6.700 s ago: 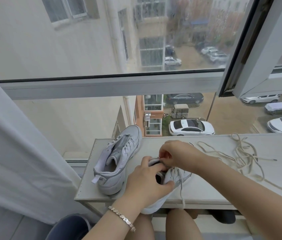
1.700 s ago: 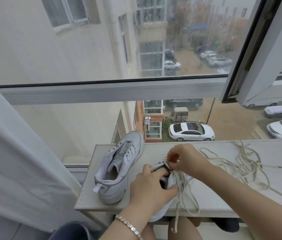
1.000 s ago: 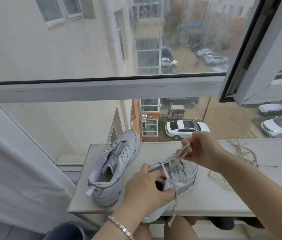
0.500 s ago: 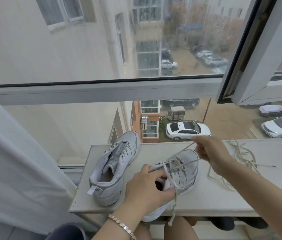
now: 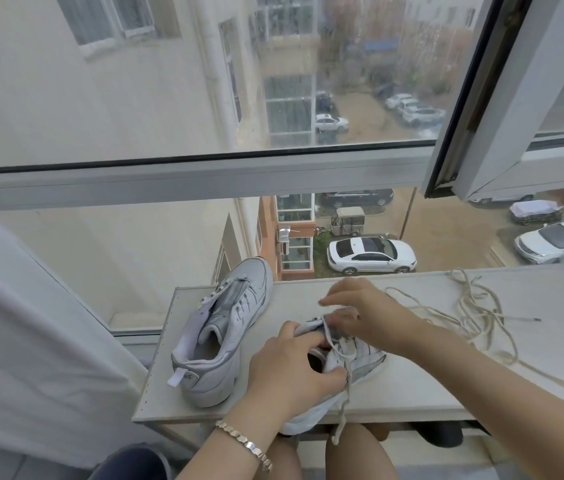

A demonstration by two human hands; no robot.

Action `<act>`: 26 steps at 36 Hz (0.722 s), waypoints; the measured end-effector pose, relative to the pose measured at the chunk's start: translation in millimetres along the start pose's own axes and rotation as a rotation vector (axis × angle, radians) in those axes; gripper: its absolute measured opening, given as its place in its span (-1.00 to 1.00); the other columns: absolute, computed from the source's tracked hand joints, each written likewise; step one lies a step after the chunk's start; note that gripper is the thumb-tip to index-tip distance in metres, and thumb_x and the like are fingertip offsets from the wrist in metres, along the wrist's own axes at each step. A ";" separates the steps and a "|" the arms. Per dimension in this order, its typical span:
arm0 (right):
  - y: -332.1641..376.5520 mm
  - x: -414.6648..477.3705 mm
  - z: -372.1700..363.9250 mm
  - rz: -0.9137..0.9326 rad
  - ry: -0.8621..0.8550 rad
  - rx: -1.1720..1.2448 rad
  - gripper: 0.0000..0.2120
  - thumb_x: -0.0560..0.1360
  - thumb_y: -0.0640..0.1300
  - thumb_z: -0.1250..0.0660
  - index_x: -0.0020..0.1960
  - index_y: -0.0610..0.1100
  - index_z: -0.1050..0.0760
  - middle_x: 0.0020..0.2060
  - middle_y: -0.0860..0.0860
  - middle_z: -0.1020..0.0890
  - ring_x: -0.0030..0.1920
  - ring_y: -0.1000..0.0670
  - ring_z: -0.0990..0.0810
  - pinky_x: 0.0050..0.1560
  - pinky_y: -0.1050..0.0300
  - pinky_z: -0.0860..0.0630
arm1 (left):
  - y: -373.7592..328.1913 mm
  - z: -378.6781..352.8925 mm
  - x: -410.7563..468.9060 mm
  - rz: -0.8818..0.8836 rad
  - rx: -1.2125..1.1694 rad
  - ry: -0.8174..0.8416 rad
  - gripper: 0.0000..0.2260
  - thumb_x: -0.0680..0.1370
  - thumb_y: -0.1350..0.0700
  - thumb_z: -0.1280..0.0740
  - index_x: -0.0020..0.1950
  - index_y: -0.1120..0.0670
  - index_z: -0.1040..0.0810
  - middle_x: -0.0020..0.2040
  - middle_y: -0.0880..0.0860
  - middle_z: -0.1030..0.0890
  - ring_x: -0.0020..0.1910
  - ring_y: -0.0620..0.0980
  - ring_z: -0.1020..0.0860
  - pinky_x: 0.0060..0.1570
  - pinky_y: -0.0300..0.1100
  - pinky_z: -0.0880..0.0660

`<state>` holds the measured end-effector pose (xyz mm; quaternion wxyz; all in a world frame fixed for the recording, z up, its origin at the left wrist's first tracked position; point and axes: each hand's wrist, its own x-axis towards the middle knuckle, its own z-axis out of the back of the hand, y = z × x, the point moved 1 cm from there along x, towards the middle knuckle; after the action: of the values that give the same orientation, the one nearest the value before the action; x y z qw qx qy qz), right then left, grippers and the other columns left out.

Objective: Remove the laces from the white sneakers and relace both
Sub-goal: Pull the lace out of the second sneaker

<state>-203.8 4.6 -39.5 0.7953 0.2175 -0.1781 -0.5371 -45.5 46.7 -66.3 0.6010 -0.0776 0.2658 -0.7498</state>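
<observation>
Head view, looking down at a pale table point(image 5: 412, 386) set against a window.

Far sneaker point(image 5: 225, 334): stands on the left part of the table, toe toward the glass, heel toward me. Eyelets look bare. Neither hand touches it.

Near sneaker point(image 5: 360, 358): just right of the far one, heel hanging over the table's front edge, toe pointing away and right. Mostly hidden by the hands.

Left hand point(image 5: 294, 372): fingers wrapped round the near sneaker's heel and collar, thumb up on the tongue. Firm grip. Bracelet point(image 5: 246, 445) on that wrist.

Right hand point(image 5: 360, 313): over the near sneaker's tongue, fingertips down at the upper eyelets, right where the lace point(image 5: 343, 403) comes out. The fingers are blurred, so I cannot tell whether they pinch the lace or only touch it.

The lace crosses the throat, runs past the left thumb and dangles below the table's edge.

Loose lace point(image 5: 474, 313): tangled heap on the table's right part, well apart from both sneakers, one strand trailing toward the right forearm.

Curtain point(image 5: 31, 323) hangs at far left.
</observation>
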 end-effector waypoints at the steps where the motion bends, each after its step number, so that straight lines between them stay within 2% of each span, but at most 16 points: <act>1: 1.2 1.4 -2.5 0.015 0.043 -0.015 -0.76 0.53 -0.07 -0.31 0.15 -0.09 -0.59 0.07 0.06 -0.51 0.12 0.11 -0.42 0.03 0.37 -0.26 | -0.4 0.3 -0.4 0.000 0.000 -0.003 -0.64 0.33 -0.31 -0.24 0.07 -0.26 -0.41 0.04 -0.19 -0.32 0.01 -0.08 -0.44 -0.15 -0.19 -0.37; 4: 2.9 4.3 -1.9 0.015 0.004 -0.080 -0.81 0.54 -0.10 -0.28 0.06 -0.11 -0.63 0.00 0.04 -0.55 0.04 0.07 -0.50 -0.13 0.33 -0.28 | -0.7 1.1 -1.3 0.004 -0.004 -0.011 -0.65 0.33 -0.31 -0.25 0.06 -0.25 -0.41 0.03 -0.20 -0.32 -0.01 -0.08 -0.44 -0.18 -0.20 -0.35; 11: -10.7 6.8 4.7 0.005 -0.055 -0.264 -0.79 0.57 -0.12 -0.21 0.06 -0.08 -0.62 0.02 0.03 -0.58 0.04 0.03 -0.52 -0.05 0.22 -0.36 | 0.1 1.1 -1.5 0.001 -0.014 0.006 -0.65 0.33 -0.31 -0.24 0.08 -0.29 -0.43 0.04 -0.21 -0.32 0.01 -0.11 -0.44 -0.12 -0.20 -0.38; 15: -50.1 -1.4 34.2 -0.245 -0.254 -0.326 -0.79 0.58 -0.14 -0.20 0.04 -0.15 -0.61 -0.01 -0.09 -0.63 0.01 -0.13 -0.56 -0.05 0.09 -0.40 | 0.1 0.9 -1.2 -0.001 -0.032 0.012 -0.67 0.34 -0.31 -0.26 0.07 -0.31 -0.44 0.05 -0.24 -0.31 0.02 -0.14 -0.43 -0.13 -0.23 -0.33; 18: -66.2 -9.8 36.9 -0.383 -0.268 -0.461 -0.77 0.58 -0.07 -0.18 0.02 -0.09 -0.60 -0.03 -0.03 -0.64 0.01 -0.11 -0.57 -0.15 0.13 -0.28 | -0.4 0.4 0.1 -0.006 -0.025 0.014 -0.66 0.34 -0.31 -0.27 0.08 -0.30 -0.45 0.06 -0.24 -0.31 0.03 -0.14 -0.43 -0.14 -0.24 -0.32; 20: -62.2 -9.0 26.5 -0.404 -0.223 -0.515 -0.77 0.58 -0.08 -0.15 -0.04 -0.05 -0.59 -0.05 0.02 -0.63 0.05 -0.06 -0.55 -0.10 0.11 -0.24 | 0.0 0.2 0.6 -0.001 -0.028 0.015 -0.66 0.34 -0.30 -0.27 0.08 -0.30 -0.45 0.06 -0.24 -0.31 0.03 -0.14 -0.43 -0.15 -0.24 -0.32; 22: -55.2 -7.1 16.4 -0.352 -0.196 -0.504 -0.78 0.56 -0.09 -0.15 -0.05 -0.02 -0.58 -0.02 0.05 -0.59 0.14 -0.03 -0.50 0.02 0.09 -0.23 | 0.3 0.0 0.6 -0.001 -0.034 0.016 -0.66 0.34 -0.30 -0.27 0.08 -0.30 -0.45 0.05 -0.24 -0.31 0.03 -0.14 -0.43 -0.14 -0.24 -0.33; 24: -45.0 -5.6 6.7 -0.215 -0.155 -0.417 -0.75 0.57 -0.01 -0.18 0.19 0.01 -0.52 0.21 0.09 -0.49 0.31 0.04 -0.35 0.26 0.07 -0.15 | 0.8 0.1 0.6 -0.003 -0.033 0.015 -0.66 0.34 -0.30 -0.27 0.08 -0.30 -0.44 0.05 -0.23 -0.31 0.02 -0.14 -0.43 -0.14 -0.23 -0.33; 26: -32.1 -2.0 0.1 -0.098 -0.084 -0.251 -0.65 0.55 0.06 -0.23 0.31 0.02 -0.45 0.30 0.13 -0.42 0.36 0.08 -0.27 0.33 0.12 -0.05 | 0.7 0.2 0.7 0.000 -0.026 0.013 -0.66 0.33 -0.31 -0.27 0.08 -0.30 -0.43 0.05 -0.22 -0.31 0.03 -0.13 -0.43 -0.13 -0.22 -0.34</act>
<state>-229.5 -4.1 -56.8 0.7808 0.1021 -0.1316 -0.6021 -45.0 45.9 -66.7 0.5982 -0.0805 0.2794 -0.7467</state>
